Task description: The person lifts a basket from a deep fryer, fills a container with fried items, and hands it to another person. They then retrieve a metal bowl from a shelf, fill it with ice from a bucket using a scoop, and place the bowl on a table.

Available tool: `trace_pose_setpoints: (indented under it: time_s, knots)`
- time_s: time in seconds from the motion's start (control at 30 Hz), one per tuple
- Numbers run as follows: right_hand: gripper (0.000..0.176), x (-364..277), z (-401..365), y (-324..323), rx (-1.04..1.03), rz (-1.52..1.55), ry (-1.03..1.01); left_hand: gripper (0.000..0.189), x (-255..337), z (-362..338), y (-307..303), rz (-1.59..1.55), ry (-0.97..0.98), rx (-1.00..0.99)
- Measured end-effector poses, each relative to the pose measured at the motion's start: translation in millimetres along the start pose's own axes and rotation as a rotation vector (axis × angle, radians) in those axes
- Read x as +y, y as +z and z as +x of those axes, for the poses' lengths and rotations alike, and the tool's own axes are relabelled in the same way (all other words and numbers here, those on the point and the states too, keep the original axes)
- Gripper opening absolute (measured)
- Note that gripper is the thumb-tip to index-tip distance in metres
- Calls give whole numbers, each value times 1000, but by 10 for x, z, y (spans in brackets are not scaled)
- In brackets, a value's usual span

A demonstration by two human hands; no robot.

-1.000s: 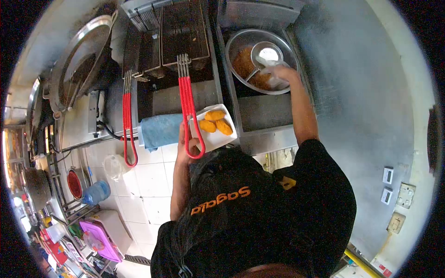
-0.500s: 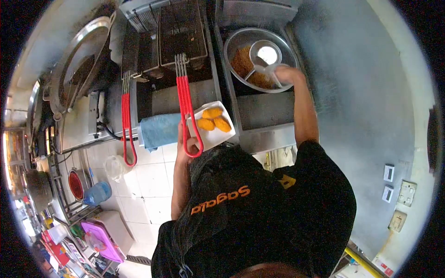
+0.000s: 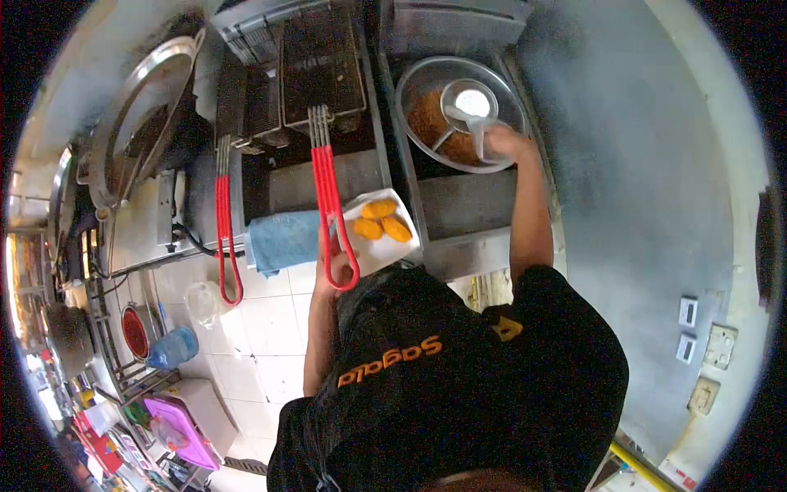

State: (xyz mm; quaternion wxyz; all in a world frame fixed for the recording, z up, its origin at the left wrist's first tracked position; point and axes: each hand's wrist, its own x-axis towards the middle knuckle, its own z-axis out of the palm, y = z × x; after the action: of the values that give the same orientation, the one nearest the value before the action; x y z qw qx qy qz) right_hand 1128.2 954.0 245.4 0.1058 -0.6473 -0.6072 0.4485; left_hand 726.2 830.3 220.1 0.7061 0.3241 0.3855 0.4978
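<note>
My left hand (image 3: 332, 275) grips the near left side of a white paper tray (image 3: 379, 250), partly hidden behind a red basket handle (image 3: 328, 197). Three orange-brown fried pieces (image 3: 379, 210) lie in the tray. Over the right rim of a large metal bowl (image 3: 410, 146), my right hand (image 3: 507, 143) is closed on a clear, blurred utensil (image 3: 479, 138). Brown crumbly food (image 3: 426, 119) lies in the bowl, around a round metal container (image 3: 448, 102) with a bright centre.
Fryer baskets (image 3: 324, 70) stand at the upper middle, a second red handle (image 3: 224, 213) to their left. A blue cloth (image 3: 283, 240) hangs over the counter edge. A large pan (image 3: 123, 98) is at upper left. Switches (image 3: 721, 346) are on the right wall.
The utensil in my right hand now stands more upright near the bowl's right side. The view has shifted slightly, so the bowl, baskets and tray appear a little lower.
</note>
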Motion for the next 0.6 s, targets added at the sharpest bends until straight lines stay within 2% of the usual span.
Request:
trace_pose_setpoints:
  time_s: [0.07,0.17,0.27,0.37,0.43,0.47,0.53,0.6]
  knots:
    - [41,11,7,63,-12,-4,0,81,-64,-114,-77,-42,-83,-19]
    - [39,-24,-48,72,-5,-26,-24,82,-82,-70,-42,75,44,-81]
    - [37,10,-77,139,-13,-54,-24,81,-158,-174,-125,16,-35,-53]
    - [36,10,-137,251,-8,-133,-171,81,-71,-153,-80,-27,-52,-45]
    - [35,-66,-202,302,94,-226,-251,80,36,-148,-14,-74,-74,-51]
    - [32,-382,-401,323,184,-226,-146,80,23,-145,-10,-56,-47,-37]
    - [31,-281,-324,459,116,-485,-46,79,-13,-150,-35,-21,-5,-19]
    - [28,-709,-597,493,99,-856,33,79,-61,-133,-79,6,28,-14]
